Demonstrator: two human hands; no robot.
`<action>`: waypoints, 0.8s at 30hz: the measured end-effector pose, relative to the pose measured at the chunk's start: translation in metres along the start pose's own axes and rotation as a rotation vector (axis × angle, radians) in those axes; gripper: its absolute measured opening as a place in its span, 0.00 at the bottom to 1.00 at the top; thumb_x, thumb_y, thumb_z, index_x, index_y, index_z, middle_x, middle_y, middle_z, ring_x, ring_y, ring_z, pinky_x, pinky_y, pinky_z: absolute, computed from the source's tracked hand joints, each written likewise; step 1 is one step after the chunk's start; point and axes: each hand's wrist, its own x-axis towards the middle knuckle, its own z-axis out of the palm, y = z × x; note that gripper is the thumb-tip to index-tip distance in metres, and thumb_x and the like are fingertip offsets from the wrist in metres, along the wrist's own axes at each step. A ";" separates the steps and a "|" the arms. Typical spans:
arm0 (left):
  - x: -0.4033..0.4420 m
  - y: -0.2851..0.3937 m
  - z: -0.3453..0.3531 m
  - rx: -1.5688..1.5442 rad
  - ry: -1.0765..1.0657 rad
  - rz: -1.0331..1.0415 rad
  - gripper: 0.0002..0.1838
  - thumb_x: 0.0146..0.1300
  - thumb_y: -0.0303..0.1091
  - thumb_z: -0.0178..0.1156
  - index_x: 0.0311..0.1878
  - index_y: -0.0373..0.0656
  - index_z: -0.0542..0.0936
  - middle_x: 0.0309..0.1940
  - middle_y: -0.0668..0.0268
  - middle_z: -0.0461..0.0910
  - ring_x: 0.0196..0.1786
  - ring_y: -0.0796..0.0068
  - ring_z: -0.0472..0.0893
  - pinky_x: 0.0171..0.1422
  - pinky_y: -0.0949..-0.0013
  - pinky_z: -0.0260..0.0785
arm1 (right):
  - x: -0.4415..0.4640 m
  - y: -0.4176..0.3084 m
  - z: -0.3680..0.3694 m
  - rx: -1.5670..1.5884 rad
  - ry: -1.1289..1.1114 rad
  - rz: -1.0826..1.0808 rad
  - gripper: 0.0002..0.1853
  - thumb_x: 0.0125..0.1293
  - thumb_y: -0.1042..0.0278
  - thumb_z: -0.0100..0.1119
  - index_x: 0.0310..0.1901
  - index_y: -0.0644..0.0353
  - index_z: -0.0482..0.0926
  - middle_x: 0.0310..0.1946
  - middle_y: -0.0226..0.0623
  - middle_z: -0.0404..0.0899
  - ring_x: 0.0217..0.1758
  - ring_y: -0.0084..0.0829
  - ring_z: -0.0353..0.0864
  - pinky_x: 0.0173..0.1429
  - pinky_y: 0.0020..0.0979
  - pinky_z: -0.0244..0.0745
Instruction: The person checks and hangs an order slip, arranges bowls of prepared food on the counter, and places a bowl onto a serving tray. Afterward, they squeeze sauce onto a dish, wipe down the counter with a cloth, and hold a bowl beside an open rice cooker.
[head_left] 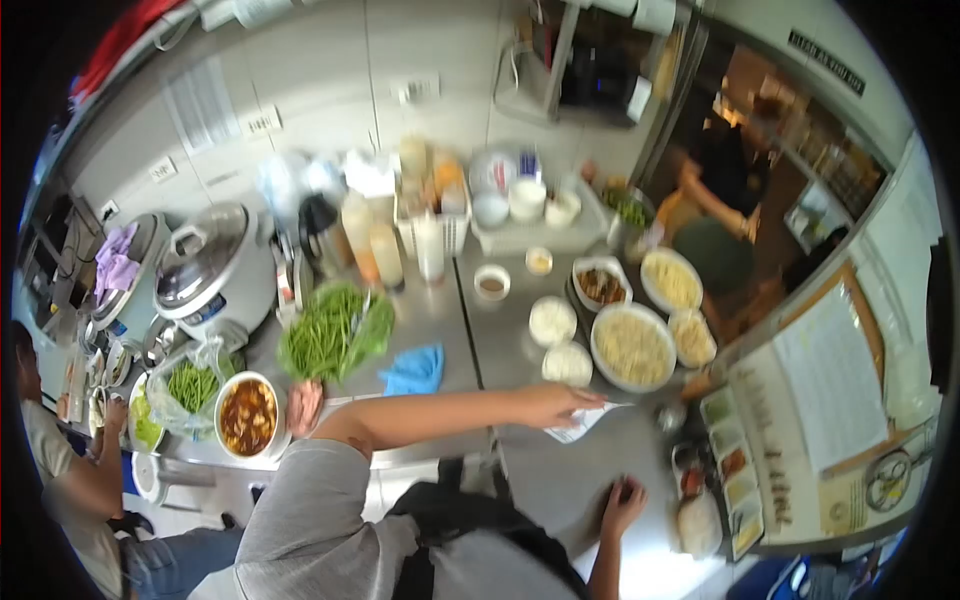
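White sheet, prob. being set down or picked up, is on/just above the counter: R hand nearest, fingers curled, can't tell on what; L hand stretched across, fingers tog. over sheet, pinch unclear. Next move prob. needs sure hold, clear of white-filled bowl beyond.

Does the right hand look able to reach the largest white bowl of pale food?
Probably yes: mostly bare silvery metal counter lies between the right hand and bowl, with the left hand to one side.
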 end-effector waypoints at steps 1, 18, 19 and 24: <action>0.012 0.002 -0.045 0.034 0.052 0.009 0.25 0.66 0.32 0.52 0.67 0.43 0.67 0.64 0.53 0.69 0.64 0.56 0.70 0.67 0.62 0.62 | -0.002 -0.009 -0.002 -0.023 -0.006 -0.016 0.13 0.57 0.67 0.63 0.42 0.60 0.77 0.40 0.43 0.75 0.46 0.46 0.72 0.52 0.43 0.66; 0.038 0.090 -0.555 0.622 1.268 -0.299 0.25 0.50 0.28 0.57 0.56 0.43 0.79 0.40 0.58 0.83 0.38 0.70 0.81 0.45 0.69 0.72 | 0.005 -0.062 -0.024 -0.020 -0.118 0.175 0.16 0.63 0.59 0.59 0.49 0.58 0.78 0.47 0.46 0.76 0.54 0.46 0.71 0.59 0.45 0.67; 0.034 0.099 -0.553 0.625 1.235 -0.337 0.25 0.51 0.28 0.57 0.56 0.42 0.79 0.40 0.57 0.83 0.39 0.69 0.81 0.46 0.69 0.72 | 0.006 -0.061 -0.025 -0.014 -0.115 0.162 0.16 0.63 0.59 0.59 0.49 0.58 0.78 0.48 0.45 0.76 0.54 0.46 0.71 0.59 0.45 0.67; 0.041 0.130 -0.528 0.712 1.292 -0.307 0.24 0.52 0.32 0.59 0.55 0.42 0.79 0.42 0.54 0.83 0.42 0.63 0.82 0.48 0.65 0.73 | 0.001 -0.064 -0.020 -0.036 -0.090 0.198 0.14 0.63 0.62 0.59 0.48 0.57 0.79 0.45 0.44 0.79 0.51 0.44 0.75 0.56 0.44 0.70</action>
